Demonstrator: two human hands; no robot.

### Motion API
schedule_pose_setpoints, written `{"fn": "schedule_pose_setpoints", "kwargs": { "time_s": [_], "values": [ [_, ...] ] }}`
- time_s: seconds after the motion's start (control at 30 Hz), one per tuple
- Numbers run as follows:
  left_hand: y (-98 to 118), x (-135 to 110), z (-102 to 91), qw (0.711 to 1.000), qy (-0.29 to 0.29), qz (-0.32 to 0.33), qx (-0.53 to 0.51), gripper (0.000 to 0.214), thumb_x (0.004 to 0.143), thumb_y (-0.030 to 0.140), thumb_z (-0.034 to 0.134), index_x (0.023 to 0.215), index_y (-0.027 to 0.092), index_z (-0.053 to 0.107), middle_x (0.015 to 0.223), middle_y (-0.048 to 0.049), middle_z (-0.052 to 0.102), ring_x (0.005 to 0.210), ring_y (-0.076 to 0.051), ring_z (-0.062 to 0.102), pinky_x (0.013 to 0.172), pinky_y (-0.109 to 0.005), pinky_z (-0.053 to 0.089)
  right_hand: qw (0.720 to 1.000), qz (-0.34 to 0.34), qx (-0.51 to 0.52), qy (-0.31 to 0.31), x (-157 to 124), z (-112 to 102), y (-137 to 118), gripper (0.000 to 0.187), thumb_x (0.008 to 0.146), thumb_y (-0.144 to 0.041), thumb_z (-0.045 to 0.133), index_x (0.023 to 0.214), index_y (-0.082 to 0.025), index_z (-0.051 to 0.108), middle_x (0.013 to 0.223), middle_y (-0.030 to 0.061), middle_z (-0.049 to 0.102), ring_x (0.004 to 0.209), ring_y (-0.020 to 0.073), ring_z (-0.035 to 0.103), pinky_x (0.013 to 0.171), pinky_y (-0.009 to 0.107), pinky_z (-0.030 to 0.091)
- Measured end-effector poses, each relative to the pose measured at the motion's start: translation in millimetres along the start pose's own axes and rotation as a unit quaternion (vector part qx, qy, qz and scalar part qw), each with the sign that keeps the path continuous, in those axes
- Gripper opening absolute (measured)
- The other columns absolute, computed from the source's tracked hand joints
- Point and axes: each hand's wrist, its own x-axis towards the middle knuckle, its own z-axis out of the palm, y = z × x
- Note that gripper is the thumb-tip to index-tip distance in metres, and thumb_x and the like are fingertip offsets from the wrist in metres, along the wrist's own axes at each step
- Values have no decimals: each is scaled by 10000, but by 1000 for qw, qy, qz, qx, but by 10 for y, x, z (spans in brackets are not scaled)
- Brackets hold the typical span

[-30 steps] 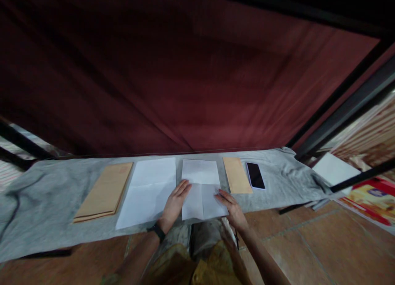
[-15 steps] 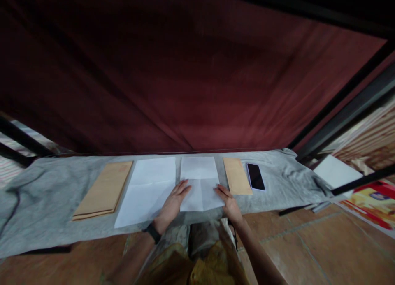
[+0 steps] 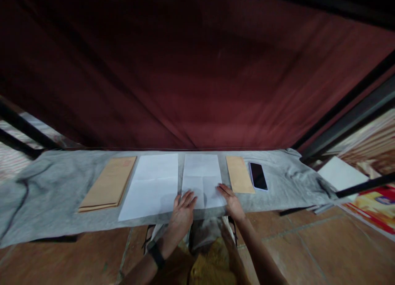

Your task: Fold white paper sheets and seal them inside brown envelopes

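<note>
A creased white sheet of paper (image 3: 202, 165) lies flat in front of me, its fold lines crossing. On its lower left corner rests my left hand (image 3: 184, 209), fingers stretched out. My right hand (image 3: 230, 200) touches the sheet's right edge with its fingers extended and flat. Left of this sheet lies a larger white paper (image 3: 154, 186) with a crease across it. Farther left is a stack of brown envelopes (image 3: 108, 182). A single brown envelope (image 3: 240, 174) lies just right of the creased sheet.
A phone (image 3: 258, 176) with a dark screen lies right of the single envelope. Everything sits on a grey cloth (image 3: 290, 182) over a narrow bench. Behind it hangs a dark red curtain (image 3: 197, 91). A red and yellow box (image 3: 376, 205) is at the far right.
My left hand has slid down toward the near edge of the creased sheet. The right hand stays at the sheet's right edge. The camera view has shifted slightly.
</note>
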Motion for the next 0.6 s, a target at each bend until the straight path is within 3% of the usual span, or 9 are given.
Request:
{"fn": "schedule_pose_setpoints", "kwargs": {
  "time_s": [0.13,0.3,0.43,0.6],
  "values": [
    [112,318,65,998,48,40,1,464,958,206,469,1417,231,526,1588,-93,420,1486,-258,345,1205,-523,312,1000,-3,-20,7,-9,28,5,777,721,22,425,1451,-218,536,1522,73,499,1432,209,419,1213,434,368],
    [148,659,322,999,42,31,15,480,990,367,476,1461,275,492,1600,-76,405,1500,-294,314,1213,-564,270,999,-20,-46,14,-16,25,-21,817,717,26,414,1495,-216,474,1522,75,495,1428,211,426,1203,441,384],
    [147,660,501,998,59,4,21,489,997,382,467,1476,288,479,1589,-79,424,1491,-295,333,1217,-573,247,995,-50,-83,15,-73,23,-45,864,699,-9,457,1540,-200,398,1567,90,436,1461,249,378,1207,481,369],
    [208,640,573,998,51,-31,28,489,1000,328,432,1481,256,479,1580,-117,429,1468,-318,370,1189,-576,289,990,-105,-95,-20,-128,24,-59,599,868,-186,522,1467,-196,507,1547,101,467,1446,269,397,1197,493,374]
  ]
}}
